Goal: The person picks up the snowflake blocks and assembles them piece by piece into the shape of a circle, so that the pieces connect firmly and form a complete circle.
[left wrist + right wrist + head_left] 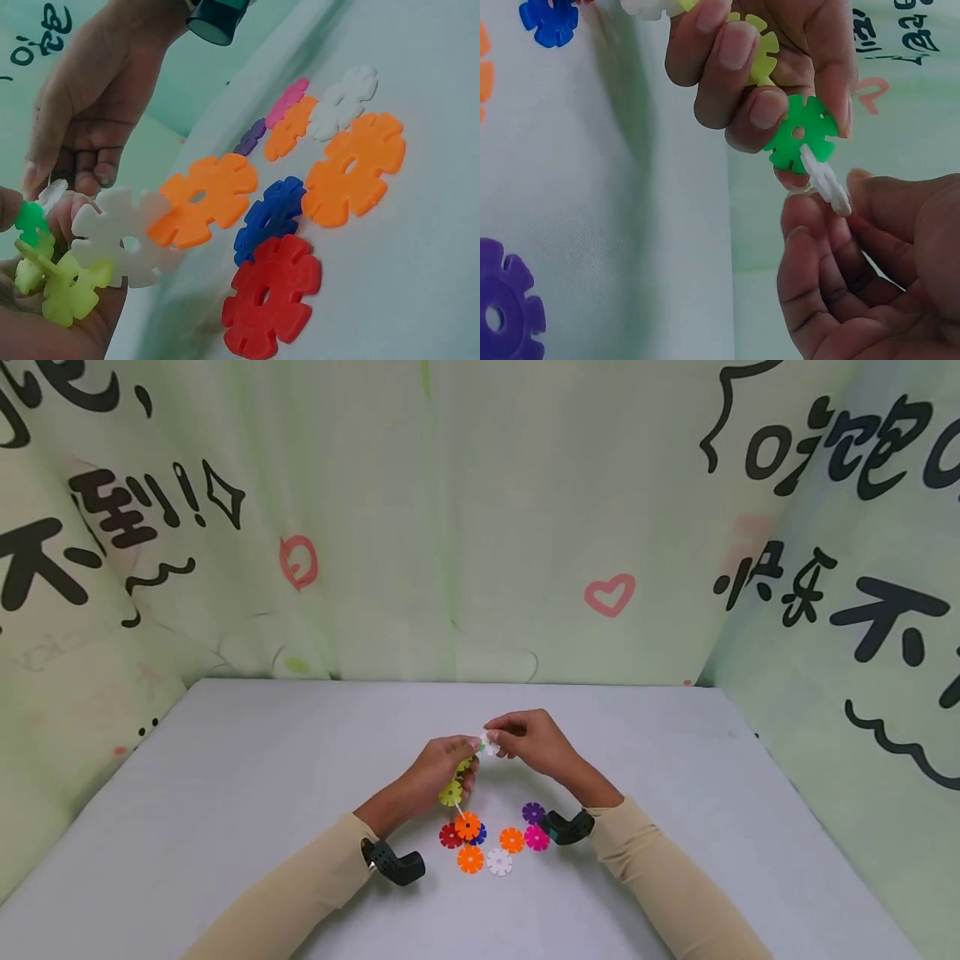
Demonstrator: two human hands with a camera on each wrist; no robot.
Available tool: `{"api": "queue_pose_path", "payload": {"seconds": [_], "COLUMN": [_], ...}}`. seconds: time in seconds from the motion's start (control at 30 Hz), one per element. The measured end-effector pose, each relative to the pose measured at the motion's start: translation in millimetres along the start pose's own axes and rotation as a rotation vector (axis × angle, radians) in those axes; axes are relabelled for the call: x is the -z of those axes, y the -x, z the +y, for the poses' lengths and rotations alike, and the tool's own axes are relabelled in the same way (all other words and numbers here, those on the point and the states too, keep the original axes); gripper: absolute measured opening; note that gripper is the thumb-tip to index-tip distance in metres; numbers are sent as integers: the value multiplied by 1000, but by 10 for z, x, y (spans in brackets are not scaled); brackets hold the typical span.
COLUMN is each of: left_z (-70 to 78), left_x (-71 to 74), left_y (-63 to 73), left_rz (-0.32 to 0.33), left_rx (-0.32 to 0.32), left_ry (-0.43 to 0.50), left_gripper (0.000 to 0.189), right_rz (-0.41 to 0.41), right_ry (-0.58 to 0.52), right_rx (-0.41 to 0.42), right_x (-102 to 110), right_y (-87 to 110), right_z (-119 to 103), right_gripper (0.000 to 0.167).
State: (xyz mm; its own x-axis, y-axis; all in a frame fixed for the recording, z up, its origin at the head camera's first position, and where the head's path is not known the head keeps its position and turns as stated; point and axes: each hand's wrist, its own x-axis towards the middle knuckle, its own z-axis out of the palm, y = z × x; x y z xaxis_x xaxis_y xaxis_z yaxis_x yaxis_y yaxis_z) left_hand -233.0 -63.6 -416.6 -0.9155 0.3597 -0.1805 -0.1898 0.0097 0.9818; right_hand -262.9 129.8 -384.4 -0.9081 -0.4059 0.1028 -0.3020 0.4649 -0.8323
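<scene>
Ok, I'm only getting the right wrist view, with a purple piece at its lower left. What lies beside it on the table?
Observer: A pink piece, right beside the purple piece in the head view.
Operator: And what's at the end of the chain in the left hand, away from the right hand?
Observer: An orange piece; the left wrist view shows it.
Operator: Any loose white piece on the table?
Observer: Yes, the head view shows a loose white piece lying there.
</scene>
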Motion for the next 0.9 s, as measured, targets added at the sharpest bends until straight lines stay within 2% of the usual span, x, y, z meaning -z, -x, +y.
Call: {"api": "queue_pose_path", "payload": {"seconds": [0.1,0.2,0.3,0.47,0.53,0.67,0.77,0.9], "left_z": [13,8,-7,-18,-10,14,18,8], "left_x": [15,42,70,88,85,76,78,84], "left_y": [-31,-54,-54,-38,-36,-25,-11,3], "left_rz": [39,90,119,89,79,101,114,80], "left_rx": [27,54,79,94,81,72,92,124], "left_ry": [40,76,85,116,126,129,135,153], "left_gripper": [42,42,39,37,38,36,36,41], "right_rz": [-20,-50,-137,-303,-317,-313,-332,-349], "right_ry": [41,101,163,260,280,287,288,309], "right_rx": [-32,-35,9,67,62,34,24,42], "right_x": [77,173,248,290,293,284,262,230], "right_y": [32,103,211,422,487,566,609,649], "right_z": [58,117,178,264,285,323,346,369], "right_gripper": [36,35,35,39,36,32,33,29]}}
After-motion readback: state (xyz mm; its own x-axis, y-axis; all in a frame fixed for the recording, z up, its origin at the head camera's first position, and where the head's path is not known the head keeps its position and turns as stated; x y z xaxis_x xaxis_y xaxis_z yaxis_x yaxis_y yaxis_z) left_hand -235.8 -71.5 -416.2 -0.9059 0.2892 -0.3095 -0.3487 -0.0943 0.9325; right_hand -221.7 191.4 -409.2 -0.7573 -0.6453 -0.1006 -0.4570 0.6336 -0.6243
